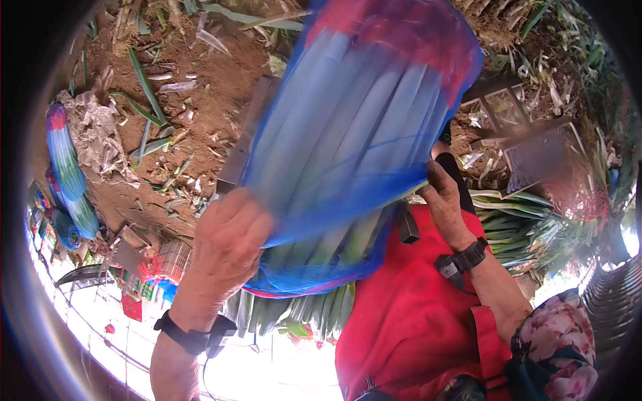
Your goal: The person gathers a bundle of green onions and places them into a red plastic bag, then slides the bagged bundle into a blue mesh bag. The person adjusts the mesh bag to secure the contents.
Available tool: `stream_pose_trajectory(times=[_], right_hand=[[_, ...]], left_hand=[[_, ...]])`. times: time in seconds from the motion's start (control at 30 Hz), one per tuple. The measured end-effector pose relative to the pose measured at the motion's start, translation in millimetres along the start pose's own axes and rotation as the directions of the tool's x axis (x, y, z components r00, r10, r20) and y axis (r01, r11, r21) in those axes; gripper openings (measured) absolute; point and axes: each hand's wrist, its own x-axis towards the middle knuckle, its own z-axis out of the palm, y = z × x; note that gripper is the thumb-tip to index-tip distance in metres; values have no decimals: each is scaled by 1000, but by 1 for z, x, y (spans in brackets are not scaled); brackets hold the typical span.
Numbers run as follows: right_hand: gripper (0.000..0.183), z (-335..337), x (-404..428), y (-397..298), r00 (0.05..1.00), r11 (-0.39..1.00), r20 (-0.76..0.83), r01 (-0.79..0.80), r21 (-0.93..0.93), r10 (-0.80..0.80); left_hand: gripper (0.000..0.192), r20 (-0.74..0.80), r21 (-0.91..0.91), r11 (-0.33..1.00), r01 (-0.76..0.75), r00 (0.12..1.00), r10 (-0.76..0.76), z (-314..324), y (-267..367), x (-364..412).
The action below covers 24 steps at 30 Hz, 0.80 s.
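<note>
A large bundle of leeks [351, 100] lies before me inside a blue mesh net bag with red at its top end. My left hand [233, 233] is closed on the near left edge of the blue mesh bag [331, 215]. At the right edge, my right hand [444, 205] pinches the mesh between thumb and fingers. Green leek leaves show through the lower part of the net, and their tips [301, 308] stick out beneath it. Part of a dark metal frame [241, 145] shows under the bundle, which hides the rest.
Filled net bags [67, 155] lie at the far left beside a crumpled sheet [95, 135]. Leaf scraps litter the brown soil [200, 105]. To the right are a small metal-framed stand [536, 155], loose leeks [506, 220] and a tangle of red netting [577, 200].
</note>
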Motion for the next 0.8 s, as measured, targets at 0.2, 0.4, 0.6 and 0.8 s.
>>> stream_pose_trajectory(times=[0.2,0.4,0.6,0.8], right_hand=[[17,27,-2,-36,989,996,-147,-41,-73,30],[15,44,-10,-52,993,996,-97,-77,-52,72],[23,85,-33,-73,964,967,-192,-211,-143,182],[31,134,-57,-56,948,949,-292,-201,-244,125]], left_hand=[[24,-203,-46,999,1,979,-10,31,-12,-40],[19,-478,-398,906,147,809,-341,79,-17,-53],[21,-410,-539,823,178,798,-441,83,-18,-49],[28,-418,-666,729,156,732,-539,96,-14,-50]])
